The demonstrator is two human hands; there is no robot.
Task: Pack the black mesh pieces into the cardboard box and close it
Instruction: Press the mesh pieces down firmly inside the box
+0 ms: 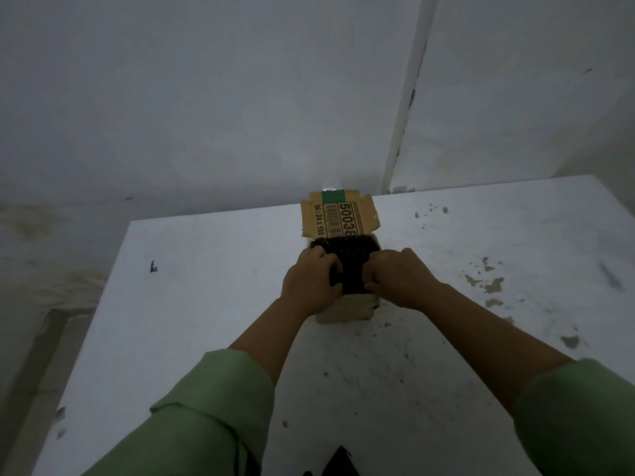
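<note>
A small cardboard box [347, 309] stands on the white table, its printed lid flap [340, 216] tilted up at the far side. Black mesh pieces [347, 261] fill the open top. My left hand [311, 281] presses on the mesh from the left with fingers curled onto it. My right hand [398, 278] does the same from the right. The two hands hide the box's side walls and much of the mesh.
The white table [213, 304] has stains and dark specks at the right and in front of the box. Its far edge meets a grey wall. A black object [338, 463] shows at the bottom edge of the view.
</note>
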